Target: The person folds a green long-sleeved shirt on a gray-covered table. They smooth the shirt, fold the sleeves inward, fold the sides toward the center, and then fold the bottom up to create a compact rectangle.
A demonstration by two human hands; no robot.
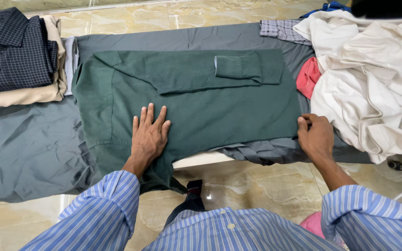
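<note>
Both forearms reach forward in blue-and-white striped sleeves, cuffs pushed back above bare wrists. The left hand (149,134) lies flat, palm down, fingers straight and slightly spread, on the near half of the green shirt (238,109). The right hand (316,135) sits at the shirt's right edge, knuckles up, fingers curled in a pinch on the hem.
</note>
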